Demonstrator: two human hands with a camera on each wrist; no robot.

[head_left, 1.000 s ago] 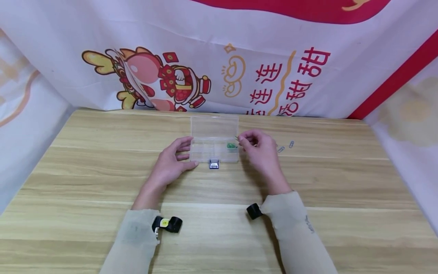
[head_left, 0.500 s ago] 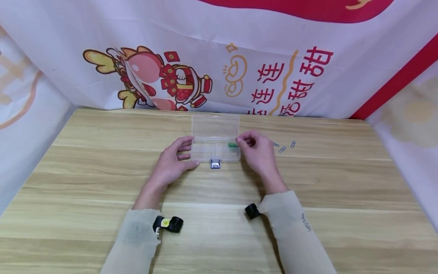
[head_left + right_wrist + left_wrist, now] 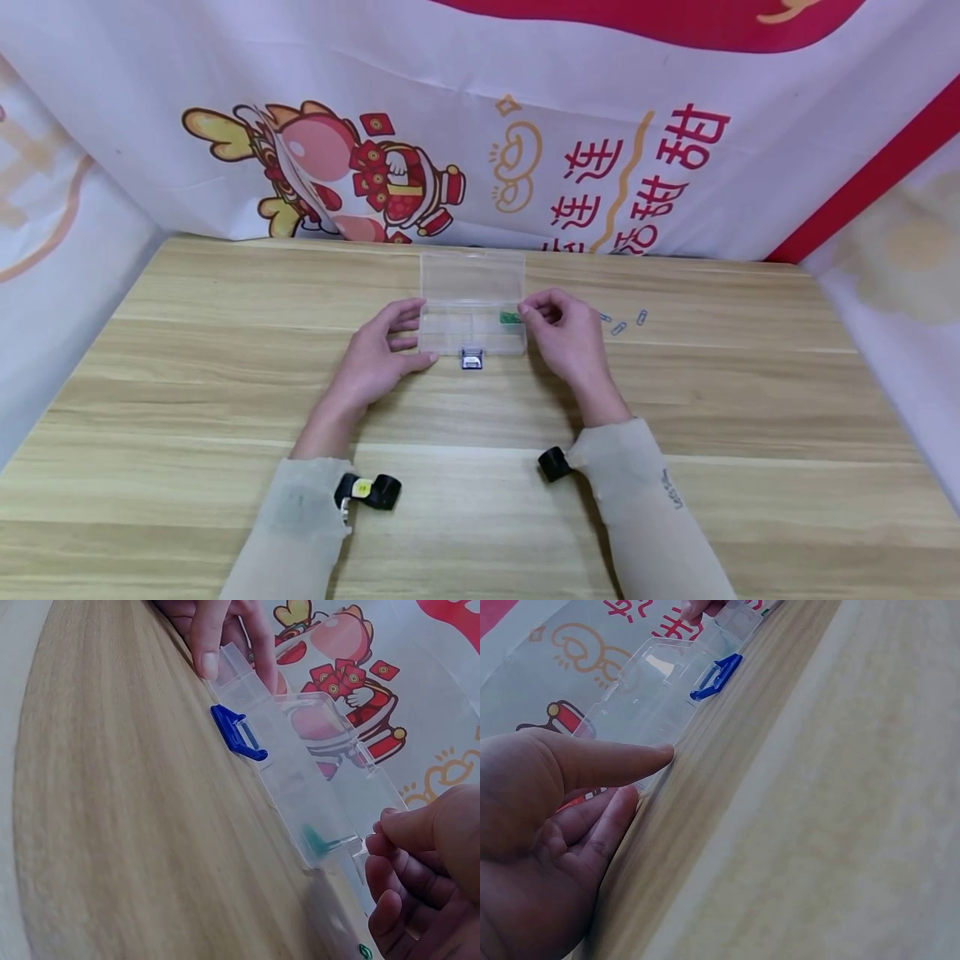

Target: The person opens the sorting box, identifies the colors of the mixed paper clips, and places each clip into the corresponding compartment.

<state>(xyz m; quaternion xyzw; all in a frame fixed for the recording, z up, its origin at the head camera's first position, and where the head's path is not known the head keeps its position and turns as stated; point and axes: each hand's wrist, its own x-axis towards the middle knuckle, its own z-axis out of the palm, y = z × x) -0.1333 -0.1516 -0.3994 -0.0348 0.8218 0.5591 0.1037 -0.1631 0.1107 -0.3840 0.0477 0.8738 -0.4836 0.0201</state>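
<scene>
A clear plastic compartment box (image 3: 450,343) lies on the table, its transparent lid (image 3: 472,277) raised at the back. Its blue latch (image 3: 236,735) sticks out from the front. My left hand (image 3: 375,354) steadies the box's left end, thumb at the front corner and fingers round the side. Small green paper clips (image 3: 509,317) lie in the right back compartment. At the right edge, my right hand (image 3: 564,325) has thumb and index fingertips brought together over that compartment, the other fingers curled. I cannot tell whether a clip is between those fingertips.
Three loose paper clips, one of them this paper clip (image 3: 642,317), lie right of my right hand on the wooden table (image 3: 465,517). A printed cloth (image 3: 465,125) hangs close behind the box.
My right hand has shifted slightly left to the box's right edge, and the small thing seen at its fingertips no longer shows. My left hand has stayed on the box.
</scene>
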